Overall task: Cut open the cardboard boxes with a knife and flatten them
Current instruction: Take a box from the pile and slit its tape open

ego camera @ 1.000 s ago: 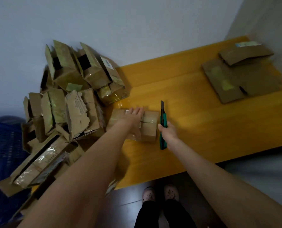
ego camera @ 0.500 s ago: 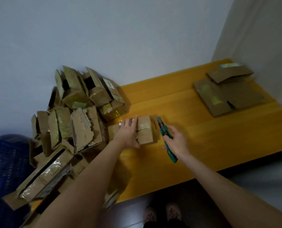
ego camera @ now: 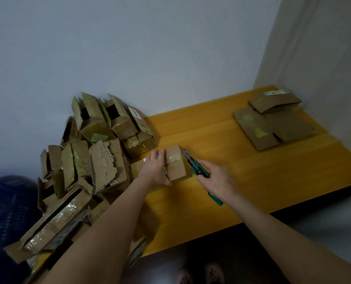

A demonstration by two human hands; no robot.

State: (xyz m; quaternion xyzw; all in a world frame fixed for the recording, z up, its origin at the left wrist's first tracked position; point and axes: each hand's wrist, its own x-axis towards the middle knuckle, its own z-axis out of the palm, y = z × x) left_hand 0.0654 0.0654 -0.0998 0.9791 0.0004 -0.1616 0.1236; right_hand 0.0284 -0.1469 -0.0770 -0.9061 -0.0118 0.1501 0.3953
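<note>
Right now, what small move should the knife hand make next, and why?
Probably draw the knife along the taped seam of the box: the left hand presses it down, and the right hand holds the blade at its right edge.

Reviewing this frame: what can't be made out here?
Head view:
- Knife blade tip: motion-blurred at the box edge; whether it cuts, unclear.
- Box's left side: hidden by the left hand.
- Blue crate: cut off by the left edge.
- Label on flattened cardboard: too small to read.
</note>
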